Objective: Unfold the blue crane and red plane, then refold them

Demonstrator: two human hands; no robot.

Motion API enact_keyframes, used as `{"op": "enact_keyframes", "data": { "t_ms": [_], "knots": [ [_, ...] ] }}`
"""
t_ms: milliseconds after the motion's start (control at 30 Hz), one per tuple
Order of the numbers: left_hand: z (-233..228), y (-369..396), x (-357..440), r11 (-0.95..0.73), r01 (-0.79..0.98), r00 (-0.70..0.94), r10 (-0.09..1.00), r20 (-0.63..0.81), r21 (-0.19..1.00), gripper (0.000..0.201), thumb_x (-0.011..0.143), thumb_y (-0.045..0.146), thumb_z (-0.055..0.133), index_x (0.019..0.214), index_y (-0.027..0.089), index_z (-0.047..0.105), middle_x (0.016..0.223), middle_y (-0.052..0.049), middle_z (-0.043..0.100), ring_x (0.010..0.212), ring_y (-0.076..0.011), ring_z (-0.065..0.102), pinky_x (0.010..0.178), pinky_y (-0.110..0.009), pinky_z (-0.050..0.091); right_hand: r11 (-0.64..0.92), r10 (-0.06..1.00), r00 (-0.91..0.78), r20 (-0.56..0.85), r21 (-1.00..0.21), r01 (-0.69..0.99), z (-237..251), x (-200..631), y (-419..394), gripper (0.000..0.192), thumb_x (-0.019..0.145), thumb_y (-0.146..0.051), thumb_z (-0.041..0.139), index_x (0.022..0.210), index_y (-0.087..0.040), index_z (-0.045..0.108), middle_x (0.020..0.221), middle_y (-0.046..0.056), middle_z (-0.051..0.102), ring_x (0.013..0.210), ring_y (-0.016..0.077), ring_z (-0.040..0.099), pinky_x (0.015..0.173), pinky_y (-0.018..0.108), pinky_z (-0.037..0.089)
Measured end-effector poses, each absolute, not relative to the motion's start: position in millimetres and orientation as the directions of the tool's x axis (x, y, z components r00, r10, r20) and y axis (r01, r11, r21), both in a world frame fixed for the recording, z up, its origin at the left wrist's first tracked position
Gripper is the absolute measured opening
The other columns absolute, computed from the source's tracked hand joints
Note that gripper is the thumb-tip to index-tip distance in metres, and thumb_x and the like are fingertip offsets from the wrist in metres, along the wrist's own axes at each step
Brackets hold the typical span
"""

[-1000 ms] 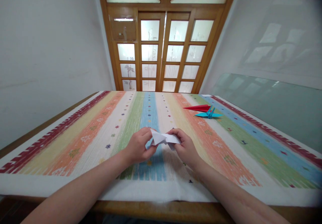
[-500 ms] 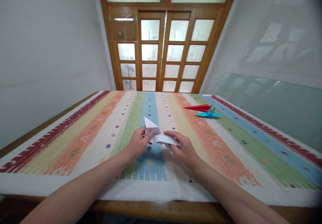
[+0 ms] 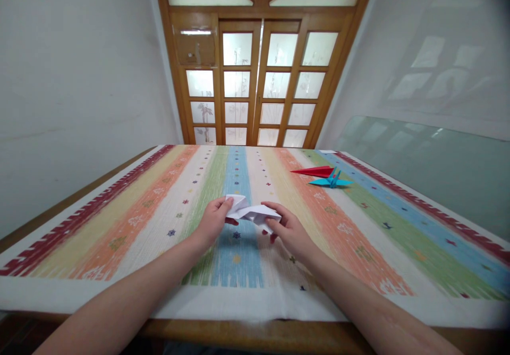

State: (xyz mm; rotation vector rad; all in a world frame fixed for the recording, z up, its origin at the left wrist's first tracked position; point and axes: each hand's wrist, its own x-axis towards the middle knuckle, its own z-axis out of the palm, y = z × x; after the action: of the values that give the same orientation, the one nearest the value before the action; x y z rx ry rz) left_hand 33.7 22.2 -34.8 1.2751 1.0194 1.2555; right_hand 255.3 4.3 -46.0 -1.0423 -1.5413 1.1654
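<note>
A folded white paper piece (image 3: 252, 212) is being held just above the striped cloth (image 3: 151, 206) on the tabletop, pinched at its left end by the left hand (image 3: 214, 221) and gripped at its right end by the right hand (image 3: 287, 231).

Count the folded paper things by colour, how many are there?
White folded paper piece, held between the left hand and right hand: 1
Red folded paper piece: 1
Blue folded paper crane: 1
Total: 3
</note>
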Motion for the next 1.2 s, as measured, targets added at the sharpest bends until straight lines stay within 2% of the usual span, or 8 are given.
{"op": "enact_keyframes", "data": {
  "t_ms": [100, 233, 333, 433, 567, 733, 1033, 1200],
  "knots": [
    [-38.7, 24.8, 32.1, -0.179, -0.047, 0.081, 0.980, 0.182, 0.983, 0.050, 0.087, 0.056, 0.061, 0.118, 0.015, 0.061, 0.095, -0.007, 0.063, 0.076, -0.0173, 0.061, 0.058, -0.027, 0.055, 0.053, 0.972, -0.227, 0.055, -0.999, -0.011, -43.7, 254.7, 4.0, 0.046, 0.085, -0.033, 0.064, 0.129, -0.022, 0.059, 0.096, 0.007, 0.071, 0.065, 0.0178, 0.068, 0.043, 0.025, 0.052],
    [-39.3, 25.8, 23.6, -0.434, 0.202, 0.028, 0.899, 0.438, 0.878, 0.061, 0.094, 0.042, 0.057, 0.149, 0.025, 0.037, 0.130, -0.013, 0.055, 0.106, -0.0224, 0.061, 0.074, -0.030, 0.057, -0.089, 0.967, -0.248, -0.063, -0.992, -0.093, -38.9, 253.9, 2.5, 0.043, 0.086, -0.030, 0.063, 0.128, -0.022, 0.060, 0.085, 0.005, 0.071, 0.057, 0.0152, 0.064, 0.040, 0.022, 0.046],
    [-31.6, 24.3, 13.6, -0.659, 0.488, 0.180, 0.718, 0.672, 0.573, 0.046, 0.095, 0.025, 0.054, 0.141, 0.028, 0.052, 0.146, -0.012, 0.048, 0.130, -0.0266, 0.049, 0.102, -0.044, 0.048, -0.149, 0.955, -0.275, -0.115, -0.983, -0.107, -37.7, 254.9, 2.1, 0.042, 0.087, -0.029, 0.062, 0.128, -0.022, 0.060, 0.085, 0.006, 0.072, 0.056, 0.0147, 0.063, 0.039, 0.021, 0.043],
    [-22.4, 22.6, 6.3, -0.770, 0.584, 0.404, 0.551, 0.730, 0.258, 0.042, 0.090, 0.008, 0.049, 0.121, 0.027, 0.069, 0.148, -0.009, 0.048, 0.138, -0.0280, 0.041, 0.115, -0.052, 0.034, -0.165, 0.951, -0.278, -0.133, -0.982, -0.097, -37.6, 257.3, 2.4, 0.042, 0.087, -0.030, 0.062, 0.129, -0.022, 0.060, 0.087, 0.006, 0.073, 0.055, 0.0130, 0.062, 0.040, 0.020, 0.041],
    [-18.5, 23.2, 3.0, -0.792, 0.600, 0.528, 0.495, 0.690, 0.109, 0.046, 0.081, 0.000, 0.048, 0.115, 0.022, 0.070, 0.143, -0.011, 0.053, 0.140, -0.0284, 0.041, 0.116, -0.052, 0.035, -0.203, 0.934, -0.327, -0.145, -0.967, -0.152, -34.4, 261.2, 2.5, 0.047, 0.084, -0.029, 0.067, 0.131, -0.023, 0.058, 0.088, 0.004, 0.071, 0.055, 0.0108, 0.061, 0.044, 0.020, 0.044],
    [-19.9, 29.3, -1.3, -0.803, 0.572, 0.553, 0.527, 0.645, 0.166, 0.033, 0.078, 0.006, 0.058, 0.104, 0.021, 0.072, 0.139, -0.010, 0.059, 0.137, -0.0303, 0.045, 0.115, -0.053, 0.036, -0.220, 0.921, -0.369, -0.129, -0.951, -0.218, -26.8, 263.0, 0.7, 0.053, 0.077, -0.021, 0.070, 0.129, -0.023, 0.059, 0.093, 0.003, 0.071, 0.065, 0.0119, 0.062, 0.055, 0.022, 0.050],
    [-14.8, 38.0, -5.3, -0.652, 0.399, 0.428, 0.755, 0.497, 0.645, 0.015, 0.089, 0.023, 0.060, 0.092, 0.017, 0.073, 0.096, -0.007, 0.075, 0.090, -0.0202, 0.069, 0.083, -0.032, 0.053, -0.163, 0.941, -0.326, -0.087, -0.963, -0.213, -25.9, 264.9, 3.6, 0.063, 0.072, -0.017, 0.068, 0.133, -0.022, 0.056, 0.096, 0.002, 0.071, 0.076, 0.0141, 0.065, 0.065, 0.023, 0.049],
    [-19.3, 39.6, -5.2, -0.651, 0.479, 0.370, 0.758, 0.537, 0.589, 0.010, 0.086, 0.021, 0.063, 0.086, 0.017, 0.071, 0.088, -0.004, 0.074, 0.084, -0.0191, 0.068, 0.078, -0.030, 0.050, -0.108, 0.955, -0.294, -0.034, -0.965, -0.238, -27.2, 265.1, 5.4, 0.063, 0.073, -0.021, 0.070, 0.134, -0.022, 0.056, 0.093, 0.000, 0.069, 0.076, 0.0137, 0.063, 0.069, 0.024, 0.049]
  ]
}}
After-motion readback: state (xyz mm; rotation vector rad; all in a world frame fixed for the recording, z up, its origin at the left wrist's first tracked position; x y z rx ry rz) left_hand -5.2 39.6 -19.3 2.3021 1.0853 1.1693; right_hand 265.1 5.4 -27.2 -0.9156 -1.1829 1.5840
